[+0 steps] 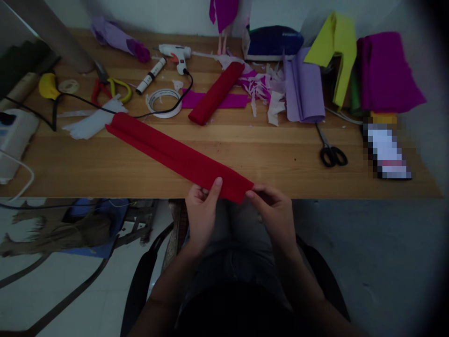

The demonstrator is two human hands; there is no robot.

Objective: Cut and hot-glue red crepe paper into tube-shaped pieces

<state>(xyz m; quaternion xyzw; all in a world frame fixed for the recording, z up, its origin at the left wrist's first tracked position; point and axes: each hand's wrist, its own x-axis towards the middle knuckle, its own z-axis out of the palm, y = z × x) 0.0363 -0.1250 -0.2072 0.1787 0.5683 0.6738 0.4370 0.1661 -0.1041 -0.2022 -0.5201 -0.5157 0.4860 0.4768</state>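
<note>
**Red paper strip held at the table's near edge**

The red paper strip (178,154), long and folded along its length, lies slantwise on the wooden table (266,154), its far end near the white scraps (87,124) at the left and its near end hanging just over the table's front edge. The left hand (201,210) grips that near end, thumb pressed on top of the paper and fingers curled underneath. The right hand (275,210) pinches the corner of the same end, fingers closed on the paper's edge. Both hands sit just off the table, above the person's lap.

Farther back on the table lies a second red roll (215,93), resting across a flat purple strip (224,99). A ring of white tape (163,102) sits just left of it, with a black cord running beside it to a white glue gun (177,55). A glue stick (150,75) lies near the gun. Red and yellow pliers (112,89) rest at the left. Black scissors (329,150) lie well to the right of the hands. Folded lilac paper (303,89), yellow paper (335,47) and magenta paper (386,70) are stacked at the right rear.
</note>
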